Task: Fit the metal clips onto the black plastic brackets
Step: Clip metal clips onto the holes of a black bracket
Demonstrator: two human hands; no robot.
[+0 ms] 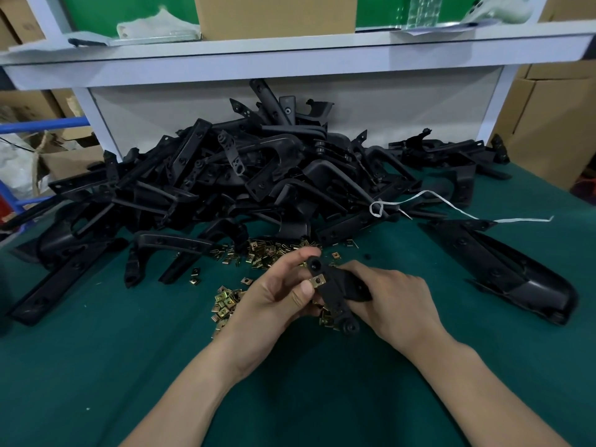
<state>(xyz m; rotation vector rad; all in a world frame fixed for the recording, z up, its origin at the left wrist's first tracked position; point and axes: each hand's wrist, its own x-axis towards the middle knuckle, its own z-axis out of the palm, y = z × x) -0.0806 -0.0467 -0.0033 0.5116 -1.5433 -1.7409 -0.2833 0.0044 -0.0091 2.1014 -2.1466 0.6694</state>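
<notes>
Black plastic bracket (335,295): one, held above the green worktop (129,366) at front centre, tilted, with a round boss at each end
Right hand (396,301): fingers curled round the bracket's right side
Left hand (277,291): thumb and fingers pinch the metal clip (317,280), which sits on the bracket's left edge near its upper end
Loose clips (225,304): brass-coloured, scattered on the worktop under and beyond both hands, partly hidden by them
Heap of brackets (258,175): large and tangled, behind the loose clips, against the frame of the white shelf (290,59)
Long black part (503,269): lies apart at the right
White string (451,204): draped off the heap's right side
Cardboard box (277,14): on the shelf
Cartons (548,124): beside the worktop, right
</notes>
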